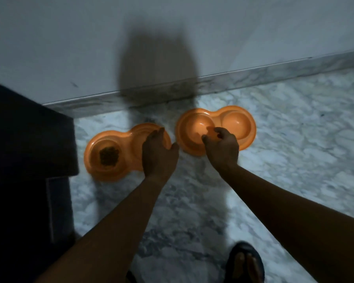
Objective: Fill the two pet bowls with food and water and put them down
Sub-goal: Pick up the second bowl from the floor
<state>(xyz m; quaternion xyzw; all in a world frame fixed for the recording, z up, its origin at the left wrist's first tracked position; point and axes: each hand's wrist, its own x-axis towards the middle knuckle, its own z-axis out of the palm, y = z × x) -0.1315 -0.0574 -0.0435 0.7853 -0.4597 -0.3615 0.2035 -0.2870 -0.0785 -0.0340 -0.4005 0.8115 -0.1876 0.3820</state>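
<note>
Head view: dim room, blurred.
Floor [274, 160]: grey-white marble, skirting along a pale wall [70, 37].
Left edge: dark furniture [25, 139] just beside left bowl [129, 149], kibble [109, 156] in its left cup.
Right bowl [233, 123]: on floor near skirting, open floor to its right.
Left hand [157, 154]: fingers spread, above left bowl, holding nothing.
Right hand [221, 148]: fingers curled at right bowl's rim; grip unclear.
Writing: none legible.
Foot [245, 262]: sandalled, bottom edge.
</note>
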